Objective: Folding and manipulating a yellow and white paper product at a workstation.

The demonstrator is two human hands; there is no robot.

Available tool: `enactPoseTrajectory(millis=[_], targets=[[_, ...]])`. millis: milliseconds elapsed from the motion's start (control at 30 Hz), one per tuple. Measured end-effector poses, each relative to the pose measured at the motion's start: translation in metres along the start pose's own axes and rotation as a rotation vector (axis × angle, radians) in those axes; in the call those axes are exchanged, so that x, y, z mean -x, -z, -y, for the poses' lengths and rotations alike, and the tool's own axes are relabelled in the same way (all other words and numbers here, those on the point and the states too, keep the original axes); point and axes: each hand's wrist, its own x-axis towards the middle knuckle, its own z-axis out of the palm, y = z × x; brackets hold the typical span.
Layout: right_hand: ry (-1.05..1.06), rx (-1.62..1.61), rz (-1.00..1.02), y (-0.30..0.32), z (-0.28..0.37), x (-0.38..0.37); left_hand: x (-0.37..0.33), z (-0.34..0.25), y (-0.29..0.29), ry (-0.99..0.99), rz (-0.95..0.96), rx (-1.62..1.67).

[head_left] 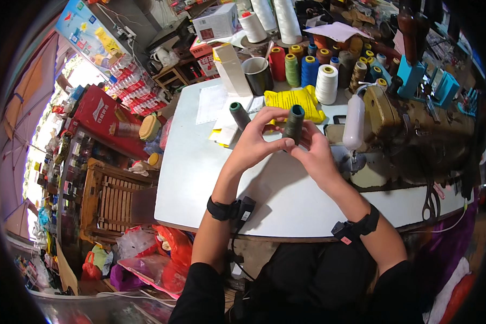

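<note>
Matt thread point(294, 127), smooth tabletop point(191, 178)

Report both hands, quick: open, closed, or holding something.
Left hand: holding the dark green thread spool between thumb and fingers.
Right hand: holding the same spool from its other side.

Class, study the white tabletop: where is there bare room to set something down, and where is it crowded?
Bare: the white tabletop between its left edge and the left forearm, and the front patch between both forearms. Crowded: the back, with thread cones, dark cup and yellow packet; the right, with sewing machine.
</note>
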Motion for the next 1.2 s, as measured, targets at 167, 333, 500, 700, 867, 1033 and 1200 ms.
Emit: enactPoseTrajectory(millis=[167,333,500,700,867,1033,1200], targets=[[-0.024,0.074,-0.044,0.009,-0.011,-0.005,-0.004,-0.04,0.027,-0.043,-0.234,0.221],[-0.121,0.195,-0.021,0.013,-0.015,-0.004,-0.005,-0.044,0.076,-0.147,-0.423,0.061],[-0.019,0.252,-0.002,0.007,-0.022,-0.005,0.016,0.012,0.126,0.044,-0.627,-0.258],[-0.098,0.465,-0.023,0.012,-0.023,-0.004,0.026,0.052,0.123,0.38,-0.486,-0.468],[0.001,0.345,-0.039,0.005,-0.023,-0.002,0.025,0.069,0.12,0.474,-0.409,-0.493],[-0.024,0.312,-0.034,0.004,-0.016,-0.002,0.026,0.067,0.116,0.487,-0.451,-0.386],[0.068,0.408,-0.064,0.007,-0.016,-0.002,0.025,0.053,0.116,0.561,-0.55,-0.424]])
